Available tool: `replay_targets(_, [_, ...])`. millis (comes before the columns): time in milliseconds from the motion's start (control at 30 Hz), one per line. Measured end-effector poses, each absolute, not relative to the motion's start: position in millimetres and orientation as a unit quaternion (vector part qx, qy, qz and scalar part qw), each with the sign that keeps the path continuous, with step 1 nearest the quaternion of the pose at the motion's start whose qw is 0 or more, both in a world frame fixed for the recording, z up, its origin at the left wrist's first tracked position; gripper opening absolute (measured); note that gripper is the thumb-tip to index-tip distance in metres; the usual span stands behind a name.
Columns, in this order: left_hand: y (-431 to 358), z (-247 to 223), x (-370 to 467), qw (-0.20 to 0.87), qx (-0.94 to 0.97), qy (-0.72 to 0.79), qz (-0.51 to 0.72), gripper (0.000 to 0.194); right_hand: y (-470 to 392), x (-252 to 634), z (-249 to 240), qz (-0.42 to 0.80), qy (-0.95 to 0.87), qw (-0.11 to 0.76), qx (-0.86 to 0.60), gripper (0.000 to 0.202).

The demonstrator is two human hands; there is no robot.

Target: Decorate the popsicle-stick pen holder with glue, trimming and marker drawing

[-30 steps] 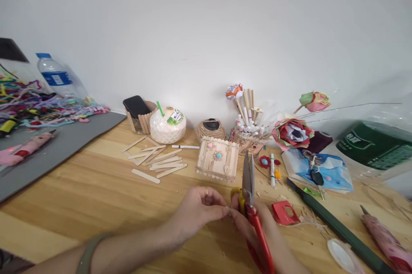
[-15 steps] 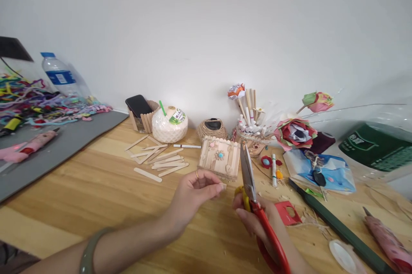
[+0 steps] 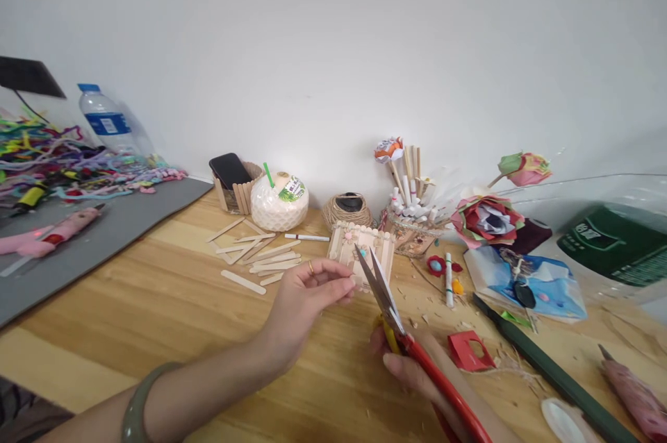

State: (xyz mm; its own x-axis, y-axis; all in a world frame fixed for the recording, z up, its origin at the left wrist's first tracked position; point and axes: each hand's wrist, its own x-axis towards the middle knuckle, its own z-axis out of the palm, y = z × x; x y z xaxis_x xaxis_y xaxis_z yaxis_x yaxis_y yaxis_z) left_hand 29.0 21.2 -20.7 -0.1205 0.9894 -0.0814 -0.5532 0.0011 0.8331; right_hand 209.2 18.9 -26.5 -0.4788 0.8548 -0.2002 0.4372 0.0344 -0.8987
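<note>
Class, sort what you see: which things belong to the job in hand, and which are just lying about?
In the job:
- scissors, blades apart, in the right hand
- tiny pale piece, seemingly pinched in the left hand

Probably just lying about, untouched:
- phone
- bottle
- coconut

Scissors (image 3: pixel 428 362) before the stick panel (image 3: pixel 341 254) — twine ball (image 3: pixel 337 212) behind it.

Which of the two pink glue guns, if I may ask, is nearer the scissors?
The far-right glue gun, on the wooden table, sits nearer the scissors; the far-left glue gun lies on the grey mat.
</note>
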Motion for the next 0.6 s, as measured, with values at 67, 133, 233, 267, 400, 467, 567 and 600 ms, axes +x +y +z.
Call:
replay_targets(67, [21, -19, 28, 0.599, 0.290, 0.376, 0.645, 0.018, 18, 210, -25, 0.511, -0.700, 0.189, -0.462, 0.050])
replay_targets(133, [21, -17, 27, 0.598, 0.300, 0.382, 0.637, 0.017, 19, 211, -23, 0.510, -0.711, 0.168, -0.455, 0.052])
replay_targets(233, [21, -15, 25, 0.595, 0.317, 0.401, 0.621, 0.016, 21, 211, -20, 0.504, -0.722, 0.140, -0.452, 0.053])
replay_targets(267, [21, -14, 24, 0.594, 0.321, 0.407, 0.615, 0.017, 22, 211, -19, 0.500, -0.724, 0.138, -0.454, 0.052])
replay_targets(400, [22, -12, 22, 0.597, 0.334, 0.422, 0.595, 0.017, 25, 208, -16, 0.493, -0.733, 0.132, -0.450, 0.049])
replay_targets(467, [22, -11, 21, 0.596, 0.340, 0.426, 0.589, 0.017, 27, 208, -17, 0.492, -0.739, 0.129, -0.443, 0.049])
replay_targets(567, [23, -8, 21, 0.594, 0.346, 0.437, 0.580, 0.015, 28, 209, -24, 0.483, -0.748, 0.133, -0.435, 0.051])
replay_targets(600, [23, -7, 22, 0.593, 0.348, 0.442, 0.577, 0.014, 28, 210, -26, 0.480, -0.749, 0.137, -0.435, 0.050])
